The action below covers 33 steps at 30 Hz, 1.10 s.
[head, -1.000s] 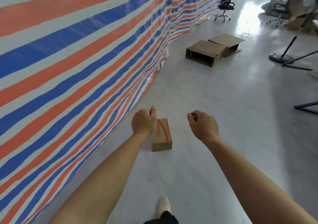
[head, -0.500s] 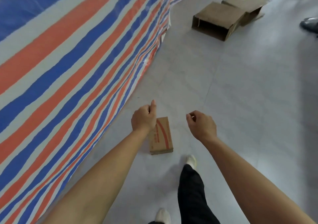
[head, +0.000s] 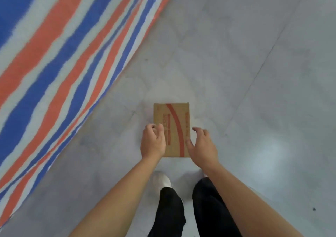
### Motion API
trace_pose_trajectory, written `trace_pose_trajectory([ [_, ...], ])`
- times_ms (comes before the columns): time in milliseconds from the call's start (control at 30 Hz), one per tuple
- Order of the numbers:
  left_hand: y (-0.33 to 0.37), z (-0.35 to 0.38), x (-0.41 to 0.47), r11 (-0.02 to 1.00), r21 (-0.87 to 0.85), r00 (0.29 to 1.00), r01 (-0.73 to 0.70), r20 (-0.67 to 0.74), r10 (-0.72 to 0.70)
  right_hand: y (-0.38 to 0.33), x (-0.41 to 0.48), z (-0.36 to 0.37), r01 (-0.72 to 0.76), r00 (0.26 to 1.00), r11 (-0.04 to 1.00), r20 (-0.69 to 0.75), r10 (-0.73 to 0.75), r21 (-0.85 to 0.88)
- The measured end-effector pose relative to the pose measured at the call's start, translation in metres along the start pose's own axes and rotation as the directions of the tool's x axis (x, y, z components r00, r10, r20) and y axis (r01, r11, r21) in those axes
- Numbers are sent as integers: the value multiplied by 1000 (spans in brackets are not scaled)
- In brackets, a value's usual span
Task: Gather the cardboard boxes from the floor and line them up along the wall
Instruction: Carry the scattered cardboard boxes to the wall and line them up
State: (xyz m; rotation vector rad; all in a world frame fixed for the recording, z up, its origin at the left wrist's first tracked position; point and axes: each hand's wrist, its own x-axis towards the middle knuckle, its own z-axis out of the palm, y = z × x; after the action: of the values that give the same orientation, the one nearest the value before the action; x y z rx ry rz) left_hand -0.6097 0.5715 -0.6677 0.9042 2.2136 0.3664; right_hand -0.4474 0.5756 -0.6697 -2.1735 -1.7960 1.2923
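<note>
- Small cardboard box (head: pixel 174 120) lies flat on the grey tile floor (head: pixel 254 73), right in front of the person's feet, long side pointing away from them. Brown w/ a red curved stripe and red print on top; print too blurred to read.
- Box sits apart from the striped tarp (head: pixel 63 63) (blue/orange/white) that covers the wall on the person's left. Bare floor between box and tarp hem.
- Left hand (head: pixel 153 143) is at the box's left edge, fingers curled in, thumb over the top face. Can't tell if it has actually got hold of the box or is just above it.
- Right hand (head: pixel 201 144) is at the box's right edge, fingers half bent and spread, thumb overlapping the edge. Looks loose, nothing held.
- Both forearms reach down and fwd, box between the two hands.
- Below: black trouser legs (head: pixel 171 215), one white shoe (head: pixel 161 180) just behind the box.
- Pale glare patch (head: pixel 269 162) on the floor to the right.
</note>
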Motion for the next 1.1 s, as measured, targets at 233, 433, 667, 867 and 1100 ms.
trace_pose_trajectory([
  [233, -121, 127, 104, 990, 26, 990, 142, -25, -141, 79, 96, 157, -183, 983, 975, 21, 181, 124],
  [433, -187, 185, 120, 976, -59, 978, 208, 21, -207, 116, 115, 220, -283, 959, 932, 79, 272, 228],
  [667, -152, 151, 98, 992, -69, 989, 107, -95, -113, 81, 93, 183, -270, 957, 906, -15, 290, 325],
  [867, -55, 48, 74, 982, -186, 967, 21, -247, -68, -32, 66, 72, -131, 975, 935, -130, 183, 329],
  [1100, 101, -183, -24, 956, -247, 873, -159, -488, 19, -227, -54, -129, 142, 948, 935, -316, -34, 326],
])
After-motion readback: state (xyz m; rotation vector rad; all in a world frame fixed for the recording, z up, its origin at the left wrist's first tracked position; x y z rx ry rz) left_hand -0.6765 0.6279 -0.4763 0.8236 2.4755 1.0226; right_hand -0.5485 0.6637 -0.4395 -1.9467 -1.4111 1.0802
